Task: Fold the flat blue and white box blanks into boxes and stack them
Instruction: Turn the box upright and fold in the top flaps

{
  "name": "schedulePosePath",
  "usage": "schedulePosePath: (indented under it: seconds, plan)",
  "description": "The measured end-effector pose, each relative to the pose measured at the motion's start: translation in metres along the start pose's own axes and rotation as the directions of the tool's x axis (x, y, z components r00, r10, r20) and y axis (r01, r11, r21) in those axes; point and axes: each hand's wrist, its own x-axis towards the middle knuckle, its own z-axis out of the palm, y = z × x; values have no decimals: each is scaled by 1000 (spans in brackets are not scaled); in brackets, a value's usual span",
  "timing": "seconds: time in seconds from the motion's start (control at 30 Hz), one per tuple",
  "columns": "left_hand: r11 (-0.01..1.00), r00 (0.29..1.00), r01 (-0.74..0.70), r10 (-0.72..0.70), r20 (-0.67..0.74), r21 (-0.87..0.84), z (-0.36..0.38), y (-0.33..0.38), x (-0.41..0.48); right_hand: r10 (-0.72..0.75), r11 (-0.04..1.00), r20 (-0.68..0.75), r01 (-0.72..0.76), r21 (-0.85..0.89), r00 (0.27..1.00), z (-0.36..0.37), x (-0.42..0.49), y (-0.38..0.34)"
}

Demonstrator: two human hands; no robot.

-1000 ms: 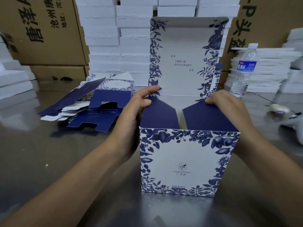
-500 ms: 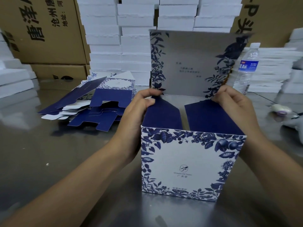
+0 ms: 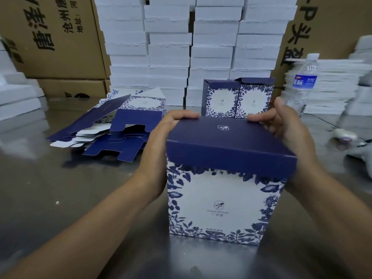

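A blue and white box (image 3: 221, 206) stands upright on the steel table in front of me, its dark blue lid (image 3: 227, 141) folded down over the top with the front flap hanging outside the front face. My left hand (image 3: 161, 146) grips the box's left side, fingers curled over the lid's back left corner. My right hand (image 3: 289, 129) holds the right side, fingers on the lid's back right corner. Two folded boxes (image 3: 237, 99) stand side by side behind it. A heap of flat blanks (image 3: 112, 131) lies to the left.
Stacks of white foam trays (image 3: 191, 47) rise at the back, with brown cartons (image 3: 54, 37) on either side. A water bottle (image 3: 304, 83) stands at the right before more white stacks. A small white object (image 3: 344, 134) lies on the steel table (image 3: 60, 188) at the right.
The tall lid panel that stood upright behind the box has come down over the two inner flaps. Both hands shifted from the inner flaps to the lid's back corners. Two finished boxes are now visible behind.
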Motion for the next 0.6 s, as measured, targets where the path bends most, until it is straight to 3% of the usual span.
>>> schedulePosePath:
  seconds: [0.07,0.17,0.3,0.4,0.5,0.6]
  plan:
    - [998,1000,9,-9,9,68,1,7,9,-26,999,-40,25,-33,999,2,-3,-2]
    - [963,996,91,-87,-25,254,0,15,20,-49,992,13,50,-117,999,2,-10,-5]
    - [991,995,99,-96,-30,95,4,21,10,83,993,109,-73,-89,991,2,-11,-11]
    - [983,989,147,-145,-23,112,1,25,9,254,953,151,-221,-209,955,8,-5,-14]
    - [971,971,236,-237,39,35,2,33,8,302,942,170,-267,-204,938,15,4,-13]
    - [942,941,308,-323,106,134,3,39,12,357,921,143,-322,-219,923,11,3,-16]
